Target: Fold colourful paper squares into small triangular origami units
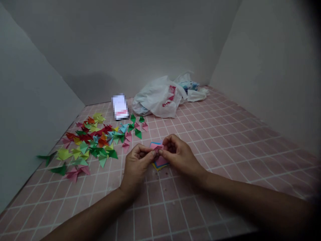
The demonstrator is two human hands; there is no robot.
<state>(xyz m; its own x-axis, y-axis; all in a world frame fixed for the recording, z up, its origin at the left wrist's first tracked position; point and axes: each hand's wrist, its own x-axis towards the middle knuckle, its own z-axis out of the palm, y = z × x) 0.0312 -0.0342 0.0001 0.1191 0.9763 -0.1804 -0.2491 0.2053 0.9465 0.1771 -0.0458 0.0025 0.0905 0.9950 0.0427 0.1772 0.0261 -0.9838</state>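
Note:
Between my two hands is a small folded piece of pink origami paper [156, 147], pinched from both sides. My left hand [136, 164] grips its left edge with thumb and forefinger. On the other side, my right hand [182, 157] has its thumb and curled fingers closed on the right edge. Just below the fold lies a stack of square paper sheets [160, 163], pink on top with blue and yellow edges showing. My fingers hide part of both the fold and the stack.
Many folded paper pieces [95, 140] in red, green, yellow, pink and blue spread over the pink tiled surface [220, 140] at left. Behind them a lit phone [120, 106] leans upright. White plastic bags [160, 97] lie by the back wall; walls enclose both sides.

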